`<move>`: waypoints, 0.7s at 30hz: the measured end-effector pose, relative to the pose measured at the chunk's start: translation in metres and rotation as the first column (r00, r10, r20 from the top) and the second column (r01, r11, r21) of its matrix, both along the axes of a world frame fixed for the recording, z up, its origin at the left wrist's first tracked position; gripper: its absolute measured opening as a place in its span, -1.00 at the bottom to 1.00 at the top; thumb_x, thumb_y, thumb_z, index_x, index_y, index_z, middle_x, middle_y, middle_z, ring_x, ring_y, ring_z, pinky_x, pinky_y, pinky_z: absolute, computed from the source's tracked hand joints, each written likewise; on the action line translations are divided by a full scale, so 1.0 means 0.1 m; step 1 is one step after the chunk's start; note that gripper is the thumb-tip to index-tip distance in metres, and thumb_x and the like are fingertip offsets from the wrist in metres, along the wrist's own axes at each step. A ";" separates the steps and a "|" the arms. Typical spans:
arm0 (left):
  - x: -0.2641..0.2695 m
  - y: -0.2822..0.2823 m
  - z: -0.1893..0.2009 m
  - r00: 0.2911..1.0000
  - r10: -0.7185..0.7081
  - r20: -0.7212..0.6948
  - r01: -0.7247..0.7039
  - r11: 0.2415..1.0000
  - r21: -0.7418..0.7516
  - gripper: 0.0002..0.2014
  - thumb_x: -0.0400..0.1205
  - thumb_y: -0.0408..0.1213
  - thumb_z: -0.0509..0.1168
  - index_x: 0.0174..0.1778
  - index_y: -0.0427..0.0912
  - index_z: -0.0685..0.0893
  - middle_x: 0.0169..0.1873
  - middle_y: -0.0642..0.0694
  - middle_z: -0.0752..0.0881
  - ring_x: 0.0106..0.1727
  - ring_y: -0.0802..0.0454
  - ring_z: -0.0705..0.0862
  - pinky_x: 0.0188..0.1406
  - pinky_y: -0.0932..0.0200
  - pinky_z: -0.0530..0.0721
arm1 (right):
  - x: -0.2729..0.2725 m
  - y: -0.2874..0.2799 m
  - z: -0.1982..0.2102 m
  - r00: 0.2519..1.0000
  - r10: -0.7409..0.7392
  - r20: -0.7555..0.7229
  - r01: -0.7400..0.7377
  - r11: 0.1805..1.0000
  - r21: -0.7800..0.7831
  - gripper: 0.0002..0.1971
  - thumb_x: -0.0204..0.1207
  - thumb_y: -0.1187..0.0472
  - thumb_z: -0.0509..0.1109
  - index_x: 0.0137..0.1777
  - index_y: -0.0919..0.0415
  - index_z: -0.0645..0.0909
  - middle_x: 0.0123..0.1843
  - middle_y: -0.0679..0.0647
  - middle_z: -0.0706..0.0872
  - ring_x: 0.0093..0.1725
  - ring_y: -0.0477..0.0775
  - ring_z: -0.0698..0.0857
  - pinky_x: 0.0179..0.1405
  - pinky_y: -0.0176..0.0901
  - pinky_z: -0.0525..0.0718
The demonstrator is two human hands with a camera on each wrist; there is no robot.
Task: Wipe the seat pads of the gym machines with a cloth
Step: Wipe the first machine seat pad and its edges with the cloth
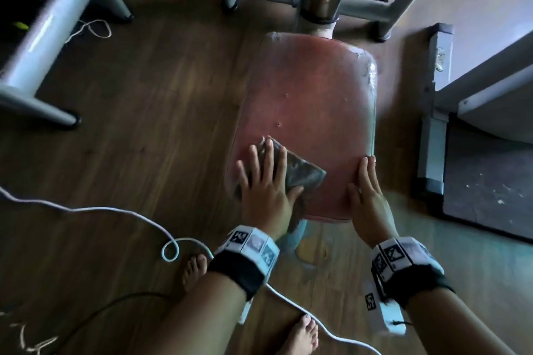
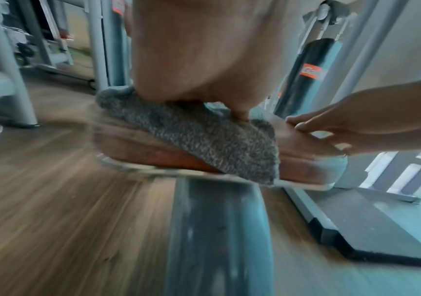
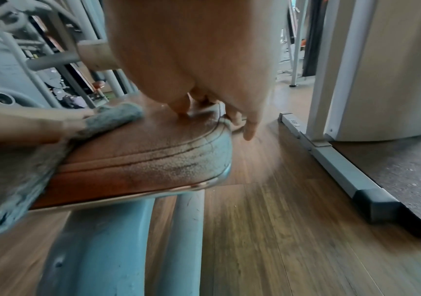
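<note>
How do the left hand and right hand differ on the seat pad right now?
The left hand presses flat on the grey cloth with fingers spread; the right hand touches the bare seat pad with fingers together. The left hand sits at the near left corner, the right hand along the near right edge. Both lie palm down.

Seat pad (image 1: 311, 112): reddish-brown, worn, cracked at edges, level on grey post. Cloth (image 1: 294, 173): grey, fuzzy, crumpled, lying on pad's near-left corner, draping over front edge.
</note>
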State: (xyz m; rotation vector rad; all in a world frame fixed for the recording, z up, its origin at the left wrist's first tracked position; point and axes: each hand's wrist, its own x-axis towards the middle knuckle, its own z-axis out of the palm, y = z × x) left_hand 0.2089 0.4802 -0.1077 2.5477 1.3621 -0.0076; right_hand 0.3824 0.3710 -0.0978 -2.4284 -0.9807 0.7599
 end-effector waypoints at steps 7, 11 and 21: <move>-0.37 -0.34 0.02 0.913 0.375 0.161 -0.358 0.926 -0.124 -0.30 0.52 0.09 0.40 0.58 0.35 0.30 0.56 -0.23 0.23 0.50 -0.30 0.28 0.33 -0.32 0.43 | 0.02 -0.06 -0.04 0.998 0.057 -0.003 -0.057 0.998 0.025 -0.38 0.73 0.03 0.03 0.69 -0.14 -0.19 0.63 -0.41 -0.30 0.58 0.12 0.35 0.27 -0.04 0.49; -0.22 -0.44 0.12 0.706 0.509 0.492 -0.411 0.861 -0.300 -0.33 0.44 0.16 0.43 0.49 0.18 0.45 0.58 -0.19 0.17 0.60 -0.13 0.16 0.55 -0.08 0.25 | 0.01 -0.07 -0.05 0.997 0.066 -0.028 -0.064 0.996 0.064 -0.39 0.75 0.03 0.00 0.70 -0.09 -0.21 0.67 -0.33 -0.29 0.59 -0.19 0.15 0.27 -0.20 0.39; -0.11 -0.40 -0.06 0.416 0.757 0.504 -0.679 0.627 -0.382 -0.31 0.38 -0.13 0.58 0.42 -0.01 0.48 0.30 -0.06 0.42 0.36 -0.14 0.45 0.29 -0.25 0.56 | 0.01 -0.09 -0.07 0.995 0.087 -0.042 -0.085 0.994 0.067 -0.39 0.76 0.02 -0.03 0.71 -0.06 -0.24 0.70 -0.25 -0.29 0.48 -0.36 0.06 0.23 -0.24 0.34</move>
